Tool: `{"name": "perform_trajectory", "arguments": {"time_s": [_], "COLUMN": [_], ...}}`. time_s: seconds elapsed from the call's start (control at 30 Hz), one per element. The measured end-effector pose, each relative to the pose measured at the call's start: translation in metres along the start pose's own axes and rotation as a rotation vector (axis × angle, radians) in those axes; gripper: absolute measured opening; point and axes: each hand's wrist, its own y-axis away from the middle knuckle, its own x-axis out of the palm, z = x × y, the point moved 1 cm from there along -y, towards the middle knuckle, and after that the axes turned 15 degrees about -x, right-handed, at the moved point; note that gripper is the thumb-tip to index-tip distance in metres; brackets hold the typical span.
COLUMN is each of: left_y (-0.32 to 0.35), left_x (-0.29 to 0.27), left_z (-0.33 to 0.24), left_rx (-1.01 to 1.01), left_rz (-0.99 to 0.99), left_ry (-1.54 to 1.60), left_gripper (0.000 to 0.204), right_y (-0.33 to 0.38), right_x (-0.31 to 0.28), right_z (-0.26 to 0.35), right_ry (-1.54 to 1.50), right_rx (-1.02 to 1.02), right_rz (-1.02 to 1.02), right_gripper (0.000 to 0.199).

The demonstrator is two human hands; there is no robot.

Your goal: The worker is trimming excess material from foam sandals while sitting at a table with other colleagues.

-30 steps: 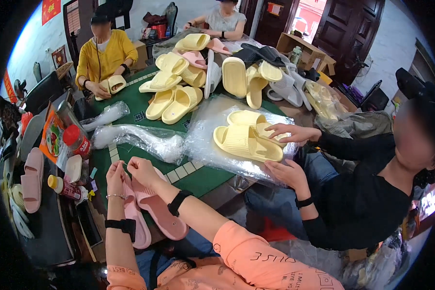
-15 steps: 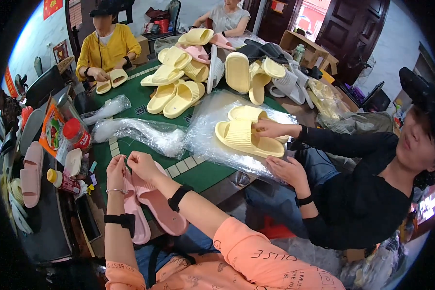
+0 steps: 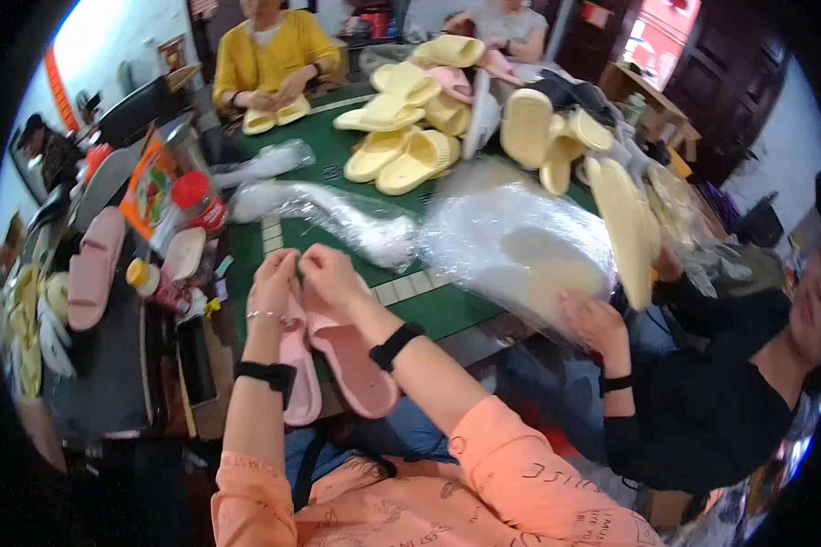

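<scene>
A pair of pink slippers lies side by side at the near edge of the green table [image 3: 246, 237]: a left slipper [image 3: 299, 387] and a right slipper [image 3: 367, 378]. Over their toe ends, my left hand [image 3: 273, 281] and my right hand [image 3: 331, 278] are close together with fingertips pinched. Whatever is between the fingers is too small to make out. My hands partly hide the slippers' straps. Beyond my hands, clear plastic wrapping [image 3: 337, 214] stretches across the table.
At right, a person in black lifts a yellow slipper [image 3: 622, 232] beside stacked clear bags [image 3: 511, 228]. Yellow slippers [image 3: 420, 159] pile up at the back. A red-lidded jar [image 3: 196, 201], a yellow-capped bottle [image 3: 155, 283] and another pink slipper pair [image 3: 96, 269] stand left.
The view has swung, moving the scene rightward in the picture. The person in black has raised the yellow slippers off the bags. My hands stay pinched, slightly farther apart.
</scene>
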Motion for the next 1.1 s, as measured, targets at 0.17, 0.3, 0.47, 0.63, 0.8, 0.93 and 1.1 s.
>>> {"name": "perform_trajectory", "arguments": {"time_s": [0.17,0.3,0.47,0.63,0.8,0.93,1.1], "left_y": [-0.001,0.000,0.004,0.002,-0.004,-0.002,-0.003], "left_x": [-0.008,-0.009,-0.006,0.001,-0.017,-0.003,-0.010], "left_z": [-0.002,-0.002,-0.006,-0.006,0.000,-0.004,-0.002], "left_rx": [0.020,-0.003,-0.011,0.002,-0.004,0.009,0.012], "left_rz": [0.022,0.013,0.018,0.011,-0.025,0.023,0.057], "left_ry": [0.164,0.178,0.177,0.159,0.137,0.157,0.149], "left_gripper": [0.015,0.013,0.013,0.012,0.012,0.012,0.012], "right_y": [0.000,0.001,-0.001,-0.001,-0.001,-0.002,-0.001], "right_x": [0.005,0.006,0.003,-0.001,0.009,0.000,0.002], "right_z": [0.008,0.014,0.015,0.011,0.014,0.010,0.012], "right_ry": [-0.131,-0.107,-0.099,-0.136,-0.045,-0.060,-0.057], "right_rx": [0.088,0.122,0.104,0.110,0.013,0.047,0.051], "right_rz": [0.021,0.073,0.066,0.052,0.048,0.029,0.013], "right_gripper": [0.013,0.014,0.013,0.009,0.013,0.012,0.012]}}
